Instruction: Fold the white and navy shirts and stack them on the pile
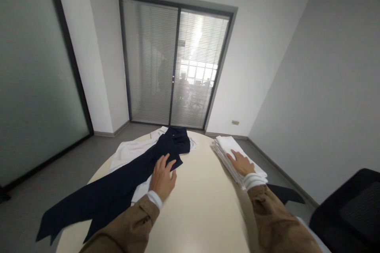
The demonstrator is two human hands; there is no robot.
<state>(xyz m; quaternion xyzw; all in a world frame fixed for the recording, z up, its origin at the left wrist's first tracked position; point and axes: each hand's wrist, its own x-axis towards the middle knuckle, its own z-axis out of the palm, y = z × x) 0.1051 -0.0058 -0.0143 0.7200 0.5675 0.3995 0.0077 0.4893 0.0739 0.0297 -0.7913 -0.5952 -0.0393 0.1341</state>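
Observation:
Navy trousers [118, 178] stretch diagonally over the left part of the table, with the legs hanging past its left edge. A white garment [127, 153] lies crumpled underneath, partly hidden by the dark cloth. My left hand [163, 178] is palm down with its fingers apart, the fingertips at the edge of the navy fabric. To the right, a stack of folded white cloth [227, 142] sits at the table's right edge. Flat on top of it rests my right hand [242, 163], fingers spread. Neither hand is gripping anything.
The cream tabletop [198, 205] has a rounded far edge. A black mesh chair [350, 209] stands at the lower right. Beyond the table are a glass door with blinds [175, 67] and white walls. A frosted glass panel [35, 71] is on the left.

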